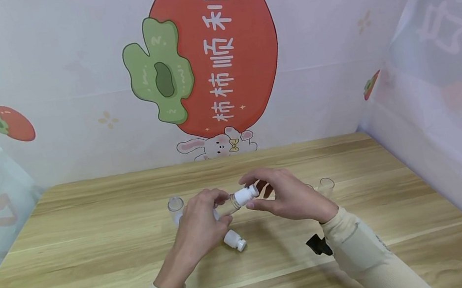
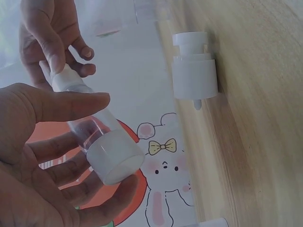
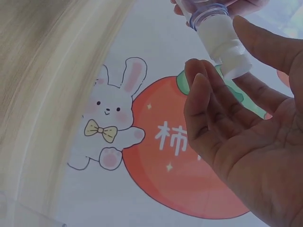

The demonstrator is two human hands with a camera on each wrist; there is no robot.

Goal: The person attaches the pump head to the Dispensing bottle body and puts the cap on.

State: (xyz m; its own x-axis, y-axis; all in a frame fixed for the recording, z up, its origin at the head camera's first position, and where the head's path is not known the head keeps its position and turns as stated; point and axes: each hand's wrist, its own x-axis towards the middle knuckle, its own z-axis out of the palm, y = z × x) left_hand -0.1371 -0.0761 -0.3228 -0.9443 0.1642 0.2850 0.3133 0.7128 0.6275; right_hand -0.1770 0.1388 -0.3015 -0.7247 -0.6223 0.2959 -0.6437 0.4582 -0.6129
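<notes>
My left hand [image 1: 199, 221] holds a small clear pump bottle [image 1: 227, 208] tilted above the table, thumb on one side and fingers on the other. Its white base [image 2: 116, 156] shows in the left wrist view. A white pump top [image 3: 222, 40] sits on the bottle's neck, pointing toward my right hand [image 1: 288, 197]. That hand is loosely spread around the pump top, its thumb right at the collar and the other fingertips close by the head. Below the left hand, a second white pump top [image 1: 234, 240] lies on its side on the table.
Another clear bottle [image 1: 175, 204] stands left of my left hand, partly behind it. Behind my right wrist are clear, cup-like pieces [image 1: 325, 184]. The wooden table [image 1: 75, 271] meets a printed cloth backdrop [image 1: 80, 151] at its far edge.
</notes>
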